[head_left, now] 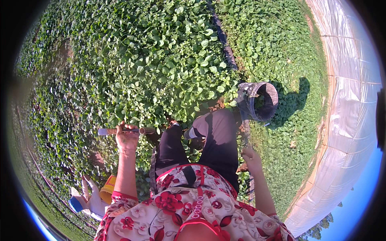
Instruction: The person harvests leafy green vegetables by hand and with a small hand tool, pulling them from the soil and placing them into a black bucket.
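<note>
My left hand [127,139] has its fingers wrapped round a short-handled hand tool [107,131]. The tool lies crosswise above the leaves, its purple-grey grip to the left and a brownish, tube-like end to the right; I cannot make out its exact kind. My right hand [251,159] is low beside my right thigh, its fingers curled in. Whether anything is inside them is hidden. Beyond my right knee, a dark bucket [246,101] leans with its mouth to the right and some green matter inside. Leafy green plants [169,68] surround my legs.
A dark strip [226,42] runs between the plant beds toward the far side. White plastic sheeting [345,116] curves along the right. At the lower left are a yellow container [107,188] and a white object with a blue end [76,203]. The bucket casts a shadow rightward.
</note>
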Demonstrator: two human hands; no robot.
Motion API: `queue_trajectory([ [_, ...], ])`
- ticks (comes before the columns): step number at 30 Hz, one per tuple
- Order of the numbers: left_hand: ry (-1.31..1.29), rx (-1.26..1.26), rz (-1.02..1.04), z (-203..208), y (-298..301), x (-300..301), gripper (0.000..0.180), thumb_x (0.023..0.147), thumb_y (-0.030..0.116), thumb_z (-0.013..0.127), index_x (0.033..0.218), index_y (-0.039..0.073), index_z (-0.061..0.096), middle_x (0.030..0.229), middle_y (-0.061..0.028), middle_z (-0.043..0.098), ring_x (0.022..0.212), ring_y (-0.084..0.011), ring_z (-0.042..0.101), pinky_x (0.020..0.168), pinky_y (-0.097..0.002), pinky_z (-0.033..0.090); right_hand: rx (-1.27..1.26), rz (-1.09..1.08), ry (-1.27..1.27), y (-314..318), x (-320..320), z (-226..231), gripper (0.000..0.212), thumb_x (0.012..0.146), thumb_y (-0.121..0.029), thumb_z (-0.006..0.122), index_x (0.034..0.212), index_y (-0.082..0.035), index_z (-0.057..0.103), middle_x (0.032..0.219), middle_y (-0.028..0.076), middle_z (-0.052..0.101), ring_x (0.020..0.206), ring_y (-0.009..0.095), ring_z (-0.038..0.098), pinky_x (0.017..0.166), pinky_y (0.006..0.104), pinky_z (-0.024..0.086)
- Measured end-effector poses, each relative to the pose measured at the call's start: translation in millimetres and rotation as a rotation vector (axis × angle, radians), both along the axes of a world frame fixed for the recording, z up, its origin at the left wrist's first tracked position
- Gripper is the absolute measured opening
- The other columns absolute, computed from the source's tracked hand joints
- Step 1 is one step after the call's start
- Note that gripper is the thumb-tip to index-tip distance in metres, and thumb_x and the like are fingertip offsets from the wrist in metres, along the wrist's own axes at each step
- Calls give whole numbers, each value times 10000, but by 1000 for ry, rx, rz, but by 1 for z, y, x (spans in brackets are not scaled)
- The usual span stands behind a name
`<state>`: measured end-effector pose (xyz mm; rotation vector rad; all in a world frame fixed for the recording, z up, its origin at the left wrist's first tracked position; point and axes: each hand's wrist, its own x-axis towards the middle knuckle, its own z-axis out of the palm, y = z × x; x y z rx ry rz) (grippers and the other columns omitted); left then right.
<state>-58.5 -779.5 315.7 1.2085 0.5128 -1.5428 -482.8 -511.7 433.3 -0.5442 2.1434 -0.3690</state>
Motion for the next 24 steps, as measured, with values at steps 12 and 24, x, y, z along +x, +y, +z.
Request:
queue_trajectory([
  [12, 49, -76, -20, -31, -27, -44, 305, 944, 331, 468, 925, 50, 583, 693, -62, 545, 661, -213, 526, 715, -366, 436, 41, 39, 84, -38, -48, -31, 476, 790, -154, 636, 1227, -5, 521, 1081, 147, 626, 923, 220, 620, 827, 325, 481],
  [24, 22, -164, -257, -261, -85, -169, 284, 960, 337, 446, 975, 80, 566, 736, -44, 558, 665, -187, 512, 721, -348, 435, 149, -914, -355, -35, -185, -294, 678, 857, -479, 569, 1289, 19, 412, 1257, 203, 496, 1116, 287, 517, 887, 406, 445],
])
